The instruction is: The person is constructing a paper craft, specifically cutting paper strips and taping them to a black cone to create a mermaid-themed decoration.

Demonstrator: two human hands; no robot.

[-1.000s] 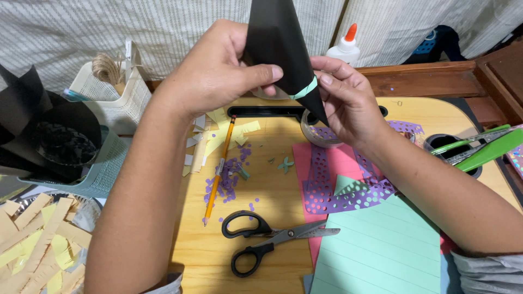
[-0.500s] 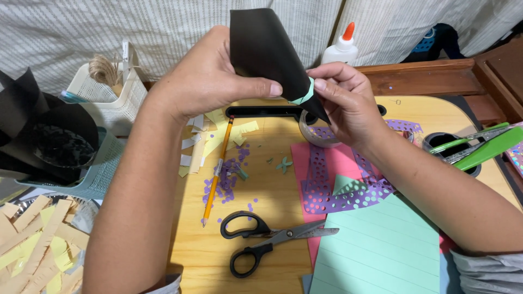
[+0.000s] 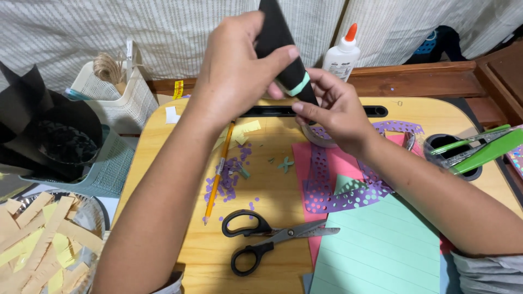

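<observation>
A black paper cone (image 3: 279, 41) with a thin mint-green band (image 3: 297, 85) near its narrow end is held above a small wooden lap table (image 3: 180, 163). My left hand (image 3: 231, 76) wraps around the cone's middle, thumb across the front. My right hand (image 3: 332, 109) pinches the narrow end just below the green band. The cone's wide end runs out of the top of the view.
Black-handled scissors (image 3: 267, 239), a yellow pencil (image 3: 219, 171), purple paper scraps (image 3: 231, 177), pink paper (image 3: 343, 163), perforated purple paper (image 3: 338, 196) and a lined mint sheet (image 3: 381, 250) lie on the table. A glue bottle (image 3: 342, 53) stands behind. A tape roll (image 3: 318, 136) sits under my right hand.
Both hands have turned and tilted the cone, so its narrow end points lower right and its wide end rises out of view. My left thumb now crosses the front.
</observation>
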